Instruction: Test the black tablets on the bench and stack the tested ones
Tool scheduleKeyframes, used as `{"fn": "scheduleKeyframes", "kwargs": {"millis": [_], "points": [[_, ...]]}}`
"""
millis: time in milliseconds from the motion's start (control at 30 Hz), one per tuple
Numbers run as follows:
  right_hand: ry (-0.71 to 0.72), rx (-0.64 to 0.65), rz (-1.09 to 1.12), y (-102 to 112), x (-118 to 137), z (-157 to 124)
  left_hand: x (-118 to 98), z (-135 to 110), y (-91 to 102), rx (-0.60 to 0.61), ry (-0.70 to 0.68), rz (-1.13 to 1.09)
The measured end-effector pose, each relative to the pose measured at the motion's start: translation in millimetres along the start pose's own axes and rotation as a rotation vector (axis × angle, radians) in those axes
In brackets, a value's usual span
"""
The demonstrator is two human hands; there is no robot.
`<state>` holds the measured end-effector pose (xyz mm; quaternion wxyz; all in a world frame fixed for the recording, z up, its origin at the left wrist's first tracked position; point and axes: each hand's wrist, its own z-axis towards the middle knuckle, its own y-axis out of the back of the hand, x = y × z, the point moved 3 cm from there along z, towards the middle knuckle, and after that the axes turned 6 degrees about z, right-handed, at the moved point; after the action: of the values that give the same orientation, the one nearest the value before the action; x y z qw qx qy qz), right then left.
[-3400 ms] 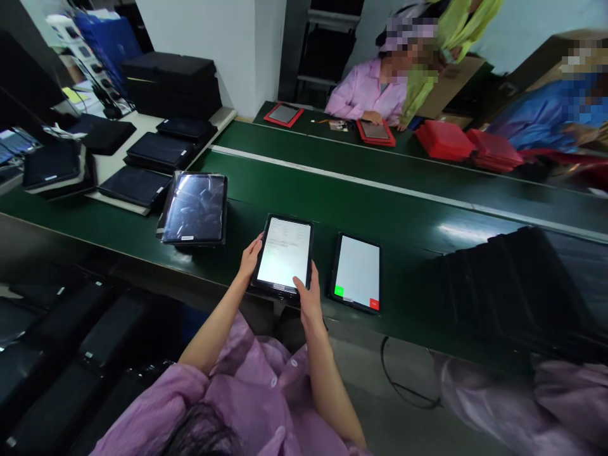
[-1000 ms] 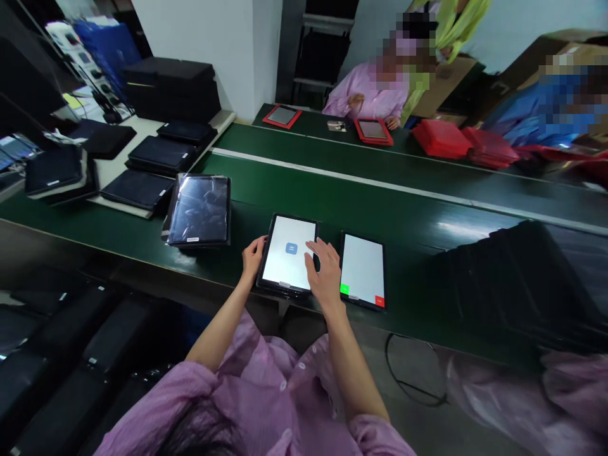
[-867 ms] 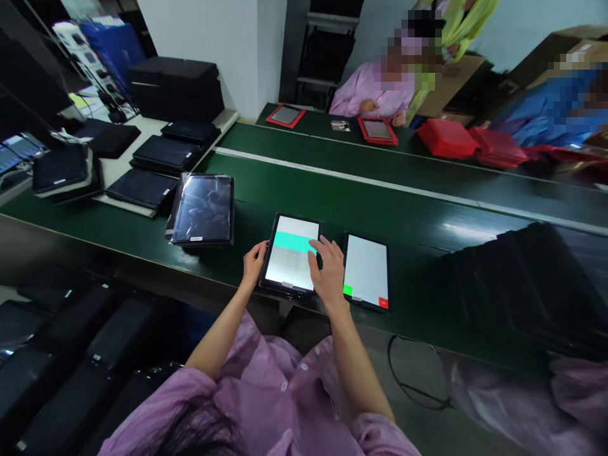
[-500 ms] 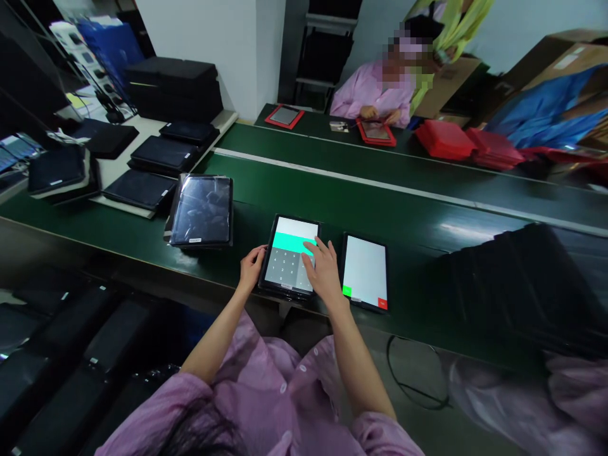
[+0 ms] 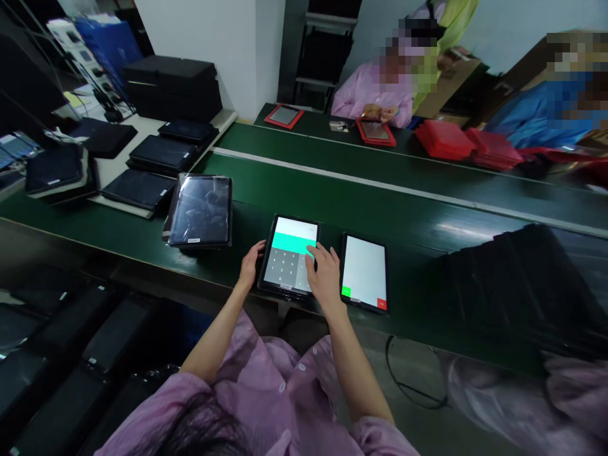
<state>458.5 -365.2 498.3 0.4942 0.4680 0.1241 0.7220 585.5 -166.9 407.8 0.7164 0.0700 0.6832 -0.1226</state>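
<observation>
A tablet [image 5: 286, 278] lies before me on the green bench, showing a calculator keypad under a turquoise band. At its left edge rests my left hand [image 5: 249, 268], open, fingers loosely stretched along the side. My right hand [image 5: 325, 273] is open over the tablet's right side; its index finger reaches the screen near the right end of the turquoise band. The palm hides part of the keypad and the right edge. Just right of that hand lies a second tablet [image 5: 365, 269] with a white screen, a green square at lower left and a red one at lower right.
Left of my hands stands a stack of wrapped tablets [image 5: 201, 212], with more dark tablets [image 5: 137, 188] beyond it. Black stacked items [image 5: 522, 285] stand at right. Across the green bench [image 5: 408, 190], a co-worker [image 5: 375, 92] sits by red trays [image 5: 444, 138].
My right hand has shifted slightly down, and small marks now show in the calculator's white display area. The co-worker's hands have come closer together.
</observation>
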Motion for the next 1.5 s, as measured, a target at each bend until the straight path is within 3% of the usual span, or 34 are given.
{"fn": "scheduleKeyframes", "kwargs": {"millis": [167,267,500,667,800,933,1100,1267,1367,1500], "points": [[0.145,0.154,0.050,-9,37,-1,-9,23,-10.9,0.083,0.177,-0.073],[0.157,0.243,0.026,-14,42,2,-14,32,-14.6,0.068,0.197,-0.046],[0.006,-0.046,0.033,13,1,3,-17,27,-16.1,0.078,0.111,0.053],[0.003,-0.009,0.026,13,-9,6,-11,22,-14.1,-0.023,0.074,-0.020],[0.021,0.067,-0.011,2,-5,9,0,20,-6.1,-0.104,0.050,0.105],[0.031,0.063,-0.009,-2,-3,7,5,18,-2.1,-0.096,-0.014,0.195],[-0.028,-0.046,-0.014,1,-6,5,5,17,-2.2,-0.095,-0.027,0.211],[-0.005,0.000,0.051,-7,-2,7,6,17,-2.3,-0.084,-0.039,0.209],[-0.105,-0.066,0.155,-6,-11,9,7,17,-1.7,-0.086,-0.043,0.211],[-0.381,-0.215,0.478,-13,-41,8,7,17,-1.9,-0.075,-0.052,0.219]]}}
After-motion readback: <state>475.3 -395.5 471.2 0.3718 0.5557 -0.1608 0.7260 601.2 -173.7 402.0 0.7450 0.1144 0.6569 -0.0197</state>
